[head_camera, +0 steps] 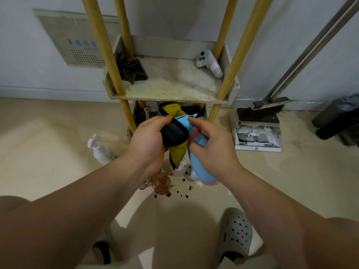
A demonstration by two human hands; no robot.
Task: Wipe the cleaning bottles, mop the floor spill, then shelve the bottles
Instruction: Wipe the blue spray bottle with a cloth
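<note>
**Blue bottle held mid-air, cloth at its neck**

A blue bottle (201,162) of smooth plastic, with pink bands at shoulder and base, is held tilted above the floor in front of the shelf unit (169,84). It is gripped round its upper body by the right hand (212,150), fingers curled. A cloth (175,136), mustard-yellow with a dark edge, is bunched in the curled fingers of the left hand (149,141) and pressed against the bottle's cap and neck; a pointed tail of it hangs down.

On the pale, glossy floor below, three more bottles are seen:
- a white trigger bottle (101,150), flecked with dark specks, to the left;
- a small speckled white bottle (179,169), partly hidden by the cloth;
- an amber pump bottle (161,185), translucent.

Dark reddish-brown spill drops (181,193) are scattered just beside the amber bottle.

The shelf tray is stained off-white, carried on round yellow posts. A crumpled dark rag (132,71) lies in its left corner, a white trigger head (208,62) in its right.

A wall panel (77,39), grey and perforated, bears blue characters, too blurred to be read. A small mark on the dustpan (258,136) front is illegible.
</note>
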